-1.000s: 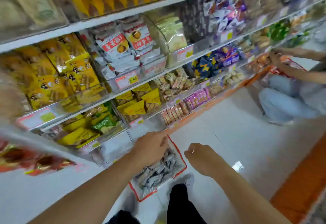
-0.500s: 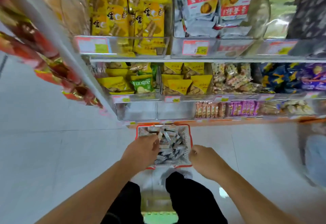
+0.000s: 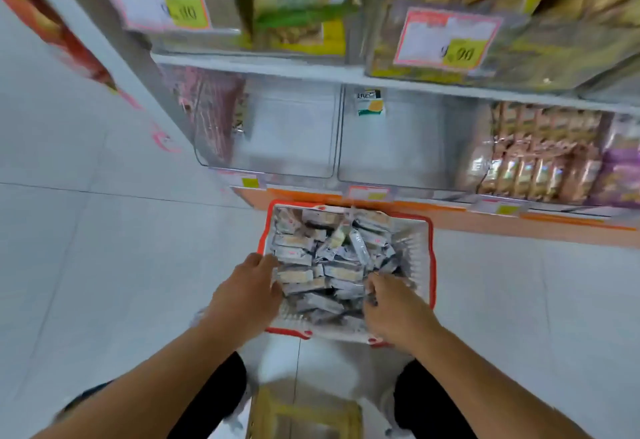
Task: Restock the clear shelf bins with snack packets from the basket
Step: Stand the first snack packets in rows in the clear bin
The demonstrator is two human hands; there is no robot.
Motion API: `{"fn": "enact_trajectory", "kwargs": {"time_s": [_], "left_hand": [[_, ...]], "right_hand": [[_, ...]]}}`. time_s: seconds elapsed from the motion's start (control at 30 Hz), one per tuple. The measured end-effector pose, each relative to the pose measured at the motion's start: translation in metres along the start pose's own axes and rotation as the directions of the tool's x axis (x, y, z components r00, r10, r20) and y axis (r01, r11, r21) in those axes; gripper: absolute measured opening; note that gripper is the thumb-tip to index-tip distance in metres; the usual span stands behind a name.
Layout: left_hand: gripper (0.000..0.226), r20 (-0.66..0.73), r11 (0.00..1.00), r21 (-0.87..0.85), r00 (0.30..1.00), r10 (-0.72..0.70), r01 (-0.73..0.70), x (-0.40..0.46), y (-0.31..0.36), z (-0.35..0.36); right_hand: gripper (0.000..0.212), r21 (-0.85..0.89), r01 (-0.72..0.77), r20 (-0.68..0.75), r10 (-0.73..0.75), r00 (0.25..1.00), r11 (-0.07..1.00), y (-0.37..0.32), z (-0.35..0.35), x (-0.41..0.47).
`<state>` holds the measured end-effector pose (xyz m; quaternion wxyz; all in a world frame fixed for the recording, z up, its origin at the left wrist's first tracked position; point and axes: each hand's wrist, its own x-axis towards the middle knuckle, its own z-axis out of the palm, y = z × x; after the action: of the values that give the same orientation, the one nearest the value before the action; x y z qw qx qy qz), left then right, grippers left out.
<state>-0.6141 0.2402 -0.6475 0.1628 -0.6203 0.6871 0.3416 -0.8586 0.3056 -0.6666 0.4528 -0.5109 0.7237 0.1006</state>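
Spillage is the likeliest trouble: the silver snack packets (image 3: 320, 258) lie loose and crisscrossed in the red-rimmed basket (image 3: 430, 265), so a hasty scoop could, I judge, drop some onto the floor tiles (image 3: 104, 265) short of the clear shelf bins. The basket sits on the floor against the shelf's bottom edge, just below the empty left bin (image 3: 287, 134) and the right bin (image 3: 398, 148), which holds one small packet (image 3: 370, 103) at its back. The left hand (image 3: 247, 295) reaches in at the basket's near-left corner, fingers loosely extended onto the packets, gripping nothing clearly. The right hand (image 3: 393, 307) is at the near-right side, fingers curled down into the heap; whether they actually pinch a packet I cannot tell.
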Motion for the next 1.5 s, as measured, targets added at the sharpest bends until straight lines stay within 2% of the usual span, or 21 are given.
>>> {"fn": "enact_trajectory", "kwargs": {"time_s": [0.13,0.23,0.3,0.37,0.43,0.5,0.57,0.63,0.73,0.83,1.0,1.03,1.1,1.2,1.27,1.37,1.43,1.5], "left_hand": [[0.051,-0.131,0.996,0.089,0.991,0.01,0.002,0.08,-0.027,0.064],[0.045,-0.229,0.993,0.113,0.973,-0.011,0.038,0.123,-0.037,0.09],[0.046,-0.276,0.987,0.138,0.96,-0.042,0.083,0.141,-0.039,0.1],[0.051,-0.285,0.965,0.24,0.958,-0.037,0.108,0.152,-0.042,0.106],[0.056,-0.285,0.954,0.285,0.959,-0.003,0.088,0.155,-0.046,0.107],[0.054,-0.269,0.951,0.305,0.963,0.026,0.059,0.149,-0.051,0.107],[0.043,-0.191,0.974,0.227,0.981,0.028,0.017,0.126,-0.05,0.108],[0.027,-0.131,0.978,0.202,0.987,0.089,-0.062,0.098,-0.045,0.107],[0.023,-0.035,0.967,0.171,0.98,0.195,-0.187,0.064,-0.041,0.112],[0.038,-0.096,0.965,0.136,0.967,0.237,-0.223,0.041,-0.041,0.115],[0.026,-0.16,0.979,0.116,0.97,0.184,-0.167,0.032,-0.051,0.115],[0.03,-0.177,0.984,0.091,0.97,0.165,-0.151,0.036,-0.054,0.115],[0.042,-0.213,0.994,0.046,0.971,0.107,-0.099,0.049,-0.062,0.116],[0.059,-0.232,1.0,0.013,0.973,0.012,-0.009,0.087,-0.07,0.122],[0.065,-0.223,0.999,0.004,0.974,-0.042,0.044,0.114,-0.069,0.126],[0.074,-0.212,0.994,0.06,0.975,-0.073,0.087,0.147,-0.067,0.129],[0.073,-0.202,0.991,0.098,0.977,-0.069,0.091,0.164,-0.072,0.13],[0.066,-0.193,0.991,0.106,0.979,-0.061,0.083,0.175,-0.077,0.128]], "right_hand": [[0.033,-0.145,0.006,-0.214,-0.038,0.976,0.989,0.027,0.03,0.084],[0.051,-0.257,-0.051,-0.419,-0.064,0.906,0.965,0.037,0.039,0.124],[0.067,-0.299,-0.077,-0.477,-0.079,0.876,0.951,0.042,0.044,0.141],[0.08,-0.273,-0.079,-0.457,-0.057,0.887,0.959,0.04,0.046,0.15],[0.081,-0.239,-0.088,-0.416,-0.02,0.909,0.967,0.036,0.048,0.151],[0.058,-0.219,-0.059,-0.383,-0.031,0.923,0.974,0.032,0.052,0.141],[0.03,-0.183,-0.022,-0.309,-0.036,0.95,0.983,0.028,0.06,0.114],[0.016,-0.131,-0.028,-0.287,-0.011,0.958,0.991,0.026,0.073,0.087],[0.025,-0.164,-0.012,-0.228,-0.026,0.973,0.986,0.019,0.091,0.056],[0.024,-0.177,0.009,-0.2,-0.045,0.979,0.984,0.016,0.098,0.034],[0.007,-0.109,-0.011,-0.196,-0.01,0.98,0.994,0.03,0.105,0.033],[0.007,-0.077,-0.014,-0.211,-0.003,0.977,0.997,0.032,0.103,0.042],[0.036,0.024,-0.032,-0.263,0.038,0.964,0.999,0.038,0.097,0.069],[0.044,0.095,-0.022,-0.384,0.057,0.921,0.995,0.04,0.088,0.114],[0.046,0.056,-0.018,-0.424,0.04,0.905,0.998,0.039,0.082,0.142],[0.055,-0.03,-0.045,-0.403,0.029,0.915,0.999,0.037,0.078,0.17],[0.067,-0.082,-0.068,-0.387,0.031,0.921,0.994,0.036,0.077,0.179],[0.065,-0.101,-0.068,-0.344,0.03,0.939,0.993,0.033,0.07,0.18]]}}
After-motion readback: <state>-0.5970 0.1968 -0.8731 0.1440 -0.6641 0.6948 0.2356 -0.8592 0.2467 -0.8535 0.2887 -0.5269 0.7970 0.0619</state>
